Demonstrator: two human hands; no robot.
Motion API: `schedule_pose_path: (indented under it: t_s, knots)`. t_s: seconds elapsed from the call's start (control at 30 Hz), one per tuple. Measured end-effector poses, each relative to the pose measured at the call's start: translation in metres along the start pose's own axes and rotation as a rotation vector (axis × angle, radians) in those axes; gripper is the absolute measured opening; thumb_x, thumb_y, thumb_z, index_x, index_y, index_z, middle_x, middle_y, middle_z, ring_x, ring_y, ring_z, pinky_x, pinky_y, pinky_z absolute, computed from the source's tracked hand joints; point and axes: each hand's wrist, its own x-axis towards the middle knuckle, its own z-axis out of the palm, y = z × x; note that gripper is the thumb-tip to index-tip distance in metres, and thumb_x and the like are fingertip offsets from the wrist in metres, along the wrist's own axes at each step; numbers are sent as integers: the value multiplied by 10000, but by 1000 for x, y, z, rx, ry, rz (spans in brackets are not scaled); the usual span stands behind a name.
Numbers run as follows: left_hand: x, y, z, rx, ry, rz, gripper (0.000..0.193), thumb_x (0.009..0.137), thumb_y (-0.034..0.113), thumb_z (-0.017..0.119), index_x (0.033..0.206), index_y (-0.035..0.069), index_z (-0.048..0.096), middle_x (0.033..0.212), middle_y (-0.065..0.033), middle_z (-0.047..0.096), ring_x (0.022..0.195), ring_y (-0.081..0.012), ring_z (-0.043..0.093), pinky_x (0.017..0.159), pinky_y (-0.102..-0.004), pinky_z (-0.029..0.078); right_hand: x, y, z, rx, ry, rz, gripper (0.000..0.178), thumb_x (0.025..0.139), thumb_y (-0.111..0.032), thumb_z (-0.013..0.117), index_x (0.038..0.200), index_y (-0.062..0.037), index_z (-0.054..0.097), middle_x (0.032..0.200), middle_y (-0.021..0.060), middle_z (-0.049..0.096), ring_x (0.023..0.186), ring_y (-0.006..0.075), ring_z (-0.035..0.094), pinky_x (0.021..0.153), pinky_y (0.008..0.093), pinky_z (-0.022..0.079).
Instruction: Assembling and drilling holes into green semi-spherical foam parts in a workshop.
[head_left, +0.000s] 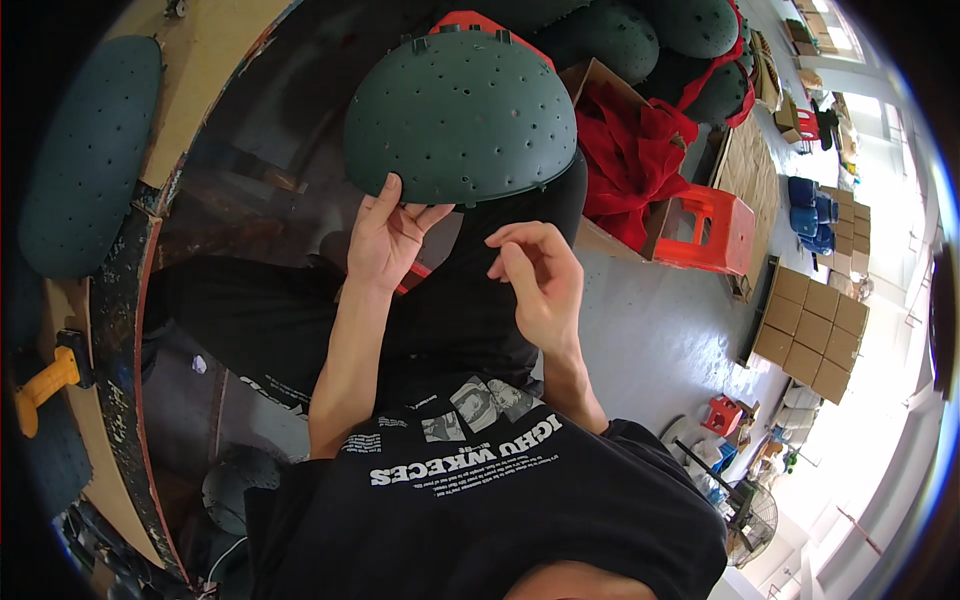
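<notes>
left hand [388,240]: clamped on the near rim of a dark green dome [462,115], toward its left end; thumb up on the outer face, the other fingers bent in below the edge. dome sits far of both hands, mid-scene, curved side up, dotted with small holes, stubby pegs along its far edge. its right part overlaps the person's dark-trousered knee; contact there cannot be told.

right hand [545,285]: nearer and to the right of the dome, clear of it. fingers loosely curled, thumb close to them; cannot tell whether the tips meet or pinch anything small.

right of the dome: carton [655,225] with red cloth [625,160] spilling up, red stool [735,235] just beside it. far right: more green shells [605,40], heaped.

left: a worn bench [125,430] bearing a long green shell [90,155] at its far part and a yellow-handled tool [48,382] nearer.
</notes>
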Motion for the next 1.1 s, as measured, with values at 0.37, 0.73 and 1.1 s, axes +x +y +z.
schedule_pose_path:
  t_s: [0.37,0.73,1.1]
  knots:
    - [-2,-1,3,66,29,4,311,1054,197,471,1274,-16,528,1235,-188,647,1136,-321,658,939,-460,592,6,5,15,-118,-98,-316,226,882,64,612,1072,37,493,1446,306,456,701,85,603,628,223,489]
    - [-5,-2,5,95,18,-23,332,1056,202,467,1292,-25,521,1257,-200,636,1158,-316,646,960,-468,575,53,-28,19,-139,-51,-410,265,859,6,663,1050,27,480,1514,282,394,599,77,574,509,211,413]
    - [-5,-1,-4,137,12,-39,315,1052,201,482,1278,-8,547,1248,-171,648,1135,-294,660,933,-437,588,49,-14,17,-178,-70,-337,252,866,-1,659,1041,18,479,1540,254,378,534,49,460,493,214,375]
